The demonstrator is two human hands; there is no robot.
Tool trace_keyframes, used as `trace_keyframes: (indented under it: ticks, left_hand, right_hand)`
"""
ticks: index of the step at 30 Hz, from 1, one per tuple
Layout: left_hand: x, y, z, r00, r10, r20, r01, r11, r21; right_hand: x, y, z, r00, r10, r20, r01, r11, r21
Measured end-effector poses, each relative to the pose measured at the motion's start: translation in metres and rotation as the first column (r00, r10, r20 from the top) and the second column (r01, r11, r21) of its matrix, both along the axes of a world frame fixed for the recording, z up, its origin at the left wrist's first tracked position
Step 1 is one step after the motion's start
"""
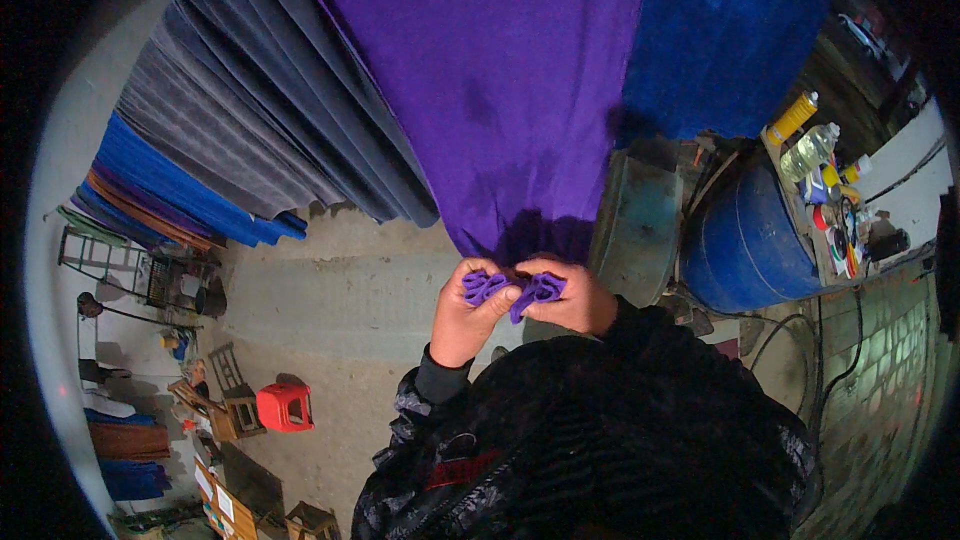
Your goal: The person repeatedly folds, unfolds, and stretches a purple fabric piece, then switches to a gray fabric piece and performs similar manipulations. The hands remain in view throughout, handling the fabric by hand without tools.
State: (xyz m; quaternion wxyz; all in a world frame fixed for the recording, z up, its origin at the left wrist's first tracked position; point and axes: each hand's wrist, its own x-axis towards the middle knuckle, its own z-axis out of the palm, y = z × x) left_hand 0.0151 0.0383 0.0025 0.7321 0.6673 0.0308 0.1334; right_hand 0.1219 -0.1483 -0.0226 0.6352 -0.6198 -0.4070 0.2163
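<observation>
A long purple cloth stretches down from the top of the head view to my two hands. Its near end is bunched into folds. My left hand is closed round one gathered bundle of this edge, with the thumb pressed across it. Right beside it, my right hand grips the other gathered bundle, and a short flap of cloth hangs below its fingers. Both hands are close together in front of my chest. Shadows of my hands and head fall on the purple cloth.
Grey cloths hang to the left, and a dark blue cloth hangs to the right. A blue barrel stands beside a shelf with bottles, including a yellow bottle. Lower left are a red stool and a wooden chair.
</observation>
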Motion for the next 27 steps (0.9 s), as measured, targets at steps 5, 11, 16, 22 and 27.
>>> trace_keyframes:
  ticks: [5, 11, 16, 22, 27]
  left_hand:
    - [-0.002, 0.013, -0.002, 0.998, 0.056, -0.017, -0.054, 0.995, 0.086]
    - [-0.005, 0.021, -0.004, 0.989, 0.141, -0.041, -0.139, 0.989, 0.045]
    - [-0.002, 0.014, -0.003, 0.992, 0.119, -0.04, -0.115, 0.989, 0.095]
    - [-0.004, 0.009, 0.0, 0.998, 0.029, -0.046, -0.029, 1.0, 0.001]
    - [-0.006, 0.015, -0.002, 1.0, 0.003, -0.03, -0.003, 1.0, 0.01]
  right_hand:
    - [0.016, -0.01, -0.003, 0.968, -0.251, 0.008, 0.251, 0.966, -0.06]
    - [0.038, -0.019, 0.016, 0.935, -0.342, -0.098, 0.355, 0.918, 0.179]
    - [0.026, -0.003, 0.013, 0.968, -0.011, 0.252, -0.041, 0.978, 0.202]
    - [-0.003, 0.011, 0.001, 0.997, 0.023, 0.074, -0.03, 0.995, 0.094]
    - [0.005, -0.002, 0.013, 0.959, -0.283, -0.011, 0.277, 0.946, -0.172]
